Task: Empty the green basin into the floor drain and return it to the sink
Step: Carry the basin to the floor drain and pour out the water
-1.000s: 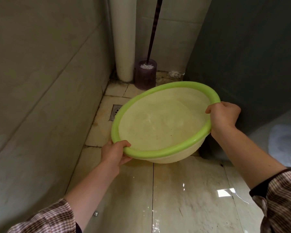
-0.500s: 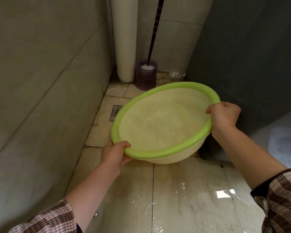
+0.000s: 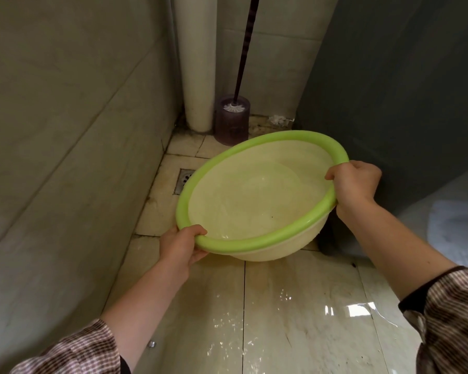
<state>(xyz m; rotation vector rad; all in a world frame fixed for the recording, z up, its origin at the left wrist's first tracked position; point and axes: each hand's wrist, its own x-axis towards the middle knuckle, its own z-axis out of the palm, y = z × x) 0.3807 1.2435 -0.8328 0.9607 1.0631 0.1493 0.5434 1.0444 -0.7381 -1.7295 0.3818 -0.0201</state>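
I hold a round basin with a bright green rim and a pale inside above a wet tiled floor. Some water lies in its bottom. My left hand grips the near left part of the rim. My right hand grips the far right part of the rim. The basin tilts down toward the left. A square metal floor drain sits just beyond the basin's left edge, partly hidden by the rim. No sink is in view.
A tiled wall runs along the left. A white pipe and a toilet brush in a dark holder stand in the far corner. A dark partition rises on the right, with a squat toilet pan beyond it.
The basin and both hands have hardly moved. Water in the basin ripples, and more splashes show on the floor tiles in front.
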